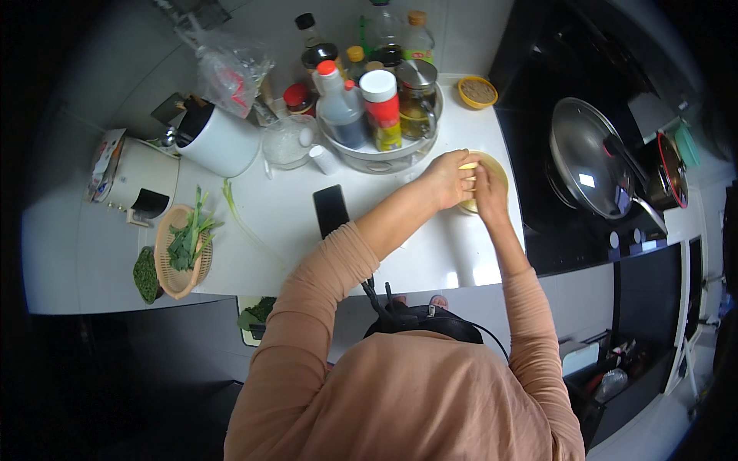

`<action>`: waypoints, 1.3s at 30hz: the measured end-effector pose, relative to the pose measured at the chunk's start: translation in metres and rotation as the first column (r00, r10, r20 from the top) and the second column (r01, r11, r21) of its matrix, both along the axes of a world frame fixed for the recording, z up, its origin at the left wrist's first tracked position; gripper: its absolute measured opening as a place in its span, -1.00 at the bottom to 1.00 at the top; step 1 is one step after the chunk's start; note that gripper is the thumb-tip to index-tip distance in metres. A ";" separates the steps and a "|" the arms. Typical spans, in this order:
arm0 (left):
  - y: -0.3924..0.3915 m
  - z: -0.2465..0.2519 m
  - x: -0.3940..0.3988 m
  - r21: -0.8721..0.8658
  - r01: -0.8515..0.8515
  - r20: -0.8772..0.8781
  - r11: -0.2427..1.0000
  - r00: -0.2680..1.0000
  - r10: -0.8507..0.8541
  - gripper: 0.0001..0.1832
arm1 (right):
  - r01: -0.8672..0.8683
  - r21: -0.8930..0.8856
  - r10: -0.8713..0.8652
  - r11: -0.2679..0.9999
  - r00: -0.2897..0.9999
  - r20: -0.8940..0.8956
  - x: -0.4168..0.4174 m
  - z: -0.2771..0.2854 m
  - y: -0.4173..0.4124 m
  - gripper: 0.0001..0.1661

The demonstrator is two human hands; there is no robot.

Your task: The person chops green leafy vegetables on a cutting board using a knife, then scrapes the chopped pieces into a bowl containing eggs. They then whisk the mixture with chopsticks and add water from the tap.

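Both hands are over a yellow bowl on the white counter, left of the cooktop. My left hand reaches across the bowl's left side, its palm turned partly up and its fingers curled. Against those fingers lies my right hand, coming from the right. Whether anything small is held between them cannot be told, and the hands hide much of the bowl's inside. A black smartphone lies on the counter beside my left forearm.
A round tray holds several seasoning bottles. A small orange bowl of brown powder stands behind. At right, a lidded wok sits on the black cooktop. A basket with greens stands at left, near a white utensil holder.
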State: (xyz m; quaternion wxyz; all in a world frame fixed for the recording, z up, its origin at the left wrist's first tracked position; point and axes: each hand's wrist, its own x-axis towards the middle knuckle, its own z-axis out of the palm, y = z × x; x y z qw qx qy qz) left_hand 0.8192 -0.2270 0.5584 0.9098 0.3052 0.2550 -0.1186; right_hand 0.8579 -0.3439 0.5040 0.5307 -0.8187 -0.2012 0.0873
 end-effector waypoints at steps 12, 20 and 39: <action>0.062 0.016 -0.069 0.279 0.068 0.265 0.958 0.953 -0.145 -0.57 | -0.073 -0.108 0.090 0.991 0.982 0.165 -0.055 0.036 -0.046 -0.59; 0.084 -0.036 -0.300 0.722 0.413 -0.389 0.555 0.906 -0.168 -0.71 | -0.103 -0.138 0.057 0.985 0.951 -0.305 -0.123 0.005 -0.205 -0.62; -0.058 -0.006 -0.368 0.552 0.679 -0.462 0.485 0.733 -0.500 -0.65 | -0.496 -0.754 0.589 0.430 0.787 -0.182 -0.177 0.076 -0.240 -0.74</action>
